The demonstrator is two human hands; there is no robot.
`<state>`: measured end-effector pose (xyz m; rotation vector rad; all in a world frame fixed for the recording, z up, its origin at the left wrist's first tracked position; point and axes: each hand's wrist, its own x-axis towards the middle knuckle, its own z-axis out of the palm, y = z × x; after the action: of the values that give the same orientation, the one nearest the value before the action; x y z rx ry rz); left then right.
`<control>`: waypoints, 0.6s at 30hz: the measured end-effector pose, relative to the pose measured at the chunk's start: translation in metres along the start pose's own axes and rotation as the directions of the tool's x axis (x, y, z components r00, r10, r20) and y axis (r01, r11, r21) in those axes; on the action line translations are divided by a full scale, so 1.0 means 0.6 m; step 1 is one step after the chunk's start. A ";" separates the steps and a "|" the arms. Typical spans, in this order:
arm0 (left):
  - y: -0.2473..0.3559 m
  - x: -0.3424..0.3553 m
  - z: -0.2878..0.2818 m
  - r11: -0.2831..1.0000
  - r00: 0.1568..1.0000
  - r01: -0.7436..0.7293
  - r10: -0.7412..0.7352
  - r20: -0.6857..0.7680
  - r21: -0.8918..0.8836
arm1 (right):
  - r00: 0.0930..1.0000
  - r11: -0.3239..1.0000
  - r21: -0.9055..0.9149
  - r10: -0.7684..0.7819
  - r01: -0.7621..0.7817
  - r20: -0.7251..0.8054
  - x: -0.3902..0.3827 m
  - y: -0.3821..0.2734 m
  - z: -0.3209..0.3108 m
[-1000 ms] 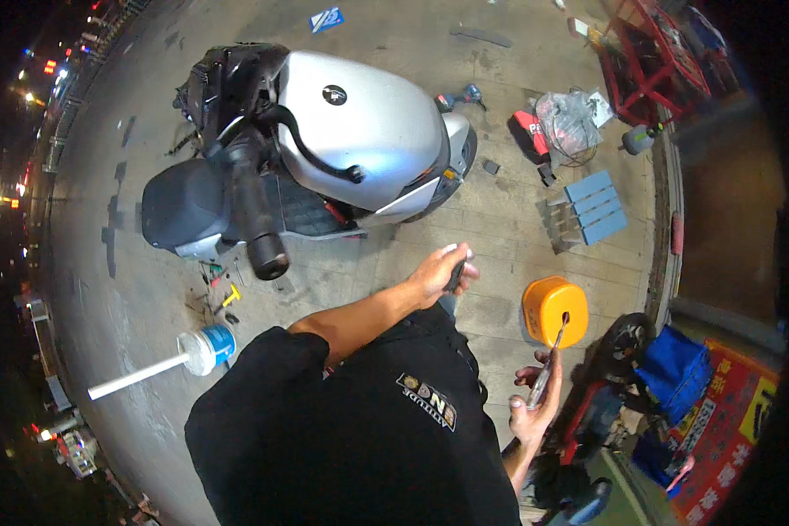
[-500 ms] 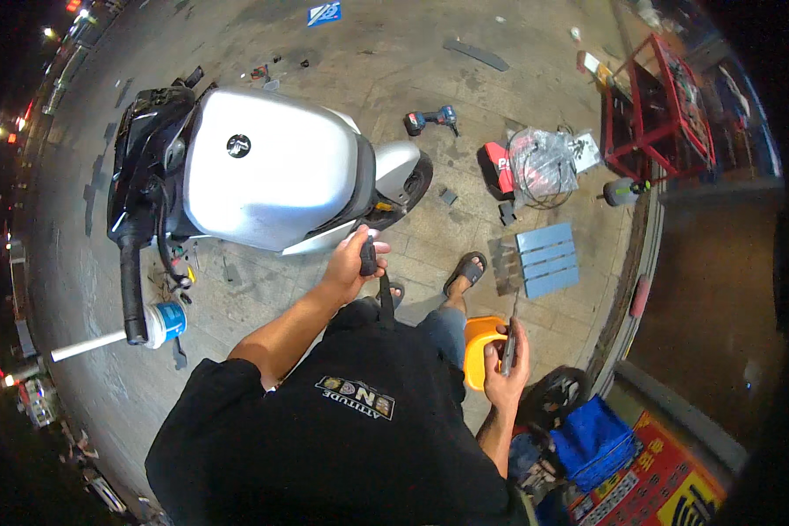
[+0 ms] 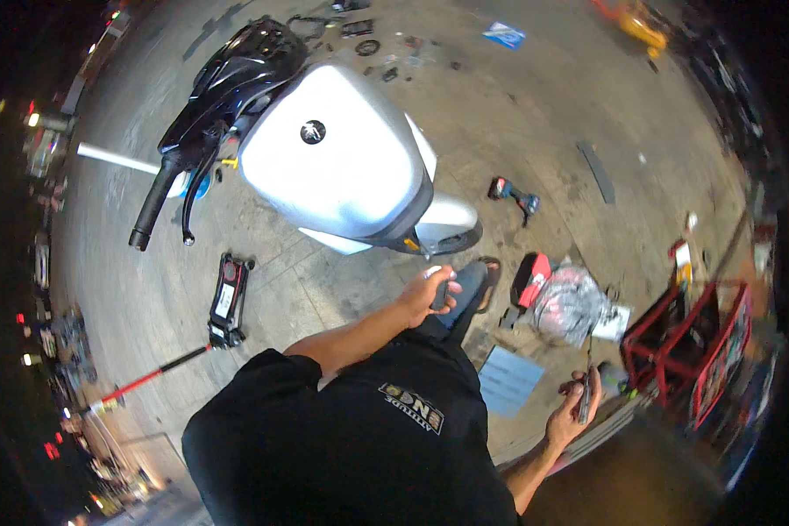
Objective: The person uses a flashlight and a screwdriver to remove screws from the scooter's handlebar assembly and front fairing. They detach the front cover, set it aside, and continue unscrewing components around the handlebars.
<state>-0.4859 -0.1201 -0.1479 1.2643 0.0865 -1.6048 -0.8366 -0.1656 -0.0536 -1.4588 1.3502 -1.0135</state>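
My left hand (image 3: 422,294) has its fingers wrapped around a small black block-like piece (image 3: 441,296), in front of my waist. Just beyond it stands a scooter with a silver-white front panel (image 3: 342,167), its handlebar grip (image 3: 153,206) pointing toward the left. Out to the right, my right hand (image 3: 567,424) is closed on a slim grey tool (image 3: 585,405) with a thin shaft that points away from me. The exact kind of either held thing is not clear. Neither hand touches the scooter.
A floor jack (image 3: 228,302) with a red-and-black handle lies left. Ahead right are a cordless drill (image 3: 515,201), a dark strip (image 3: 597,172), a red-and-black case (image 3: 532,279) and a clear plastic bag (image 3: 570,307). A blue slatted stool (image 3: 510,380) and a red metal rack (image 3: 688,355) stand right.
The view has turned, so the scooter sits farther right and the floor jack shows. The yellow container has left the view. Both hands still hold their things.
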 end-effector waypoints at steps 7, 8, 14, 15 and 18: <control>0.067 0.206 0.094 0.968 0.967 -0.126 0.071 -0.245 -0.218 | 0.965 0.993 -0.046 -0.097 0.112 0.244 0.312 0.002 0.064; 0.091 0.244 0.112 0.952 0.966 -0.138 0.069 -0.248 -0.274 | 0.954 0.983 -0.102 -0.118 0.151 0.274 0.369 -0.010 0.072; 0.234 0.391 0.195 0.885 0.984 -0.169 0.129 -0.119 -0.433 | 0.917 0.964 -0.162 -0.136 0.210 0.375 0.658 -0.099 0.140; 0.254 0.401 0.196 0.858 0.987 -0.157 0.130 -0.089 -0.489 | 0.906 0.964 -0.133 -0.163 0.230 0.391 0.696 -0.108 0.161; 0.283 0.395 0.191 0.842 0.967 -0.204 0.093 -0.239 -0.500 | 0.850 0.958 -0.014 -0.246 0.285 0.465 0.778 -0.122 0.219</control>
<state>-0.4139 -0.4222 -0.1889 0.9719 0.5101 -1.1955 -0.6549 -0.6200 -0.0198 -1.8472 0.8678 -0.7147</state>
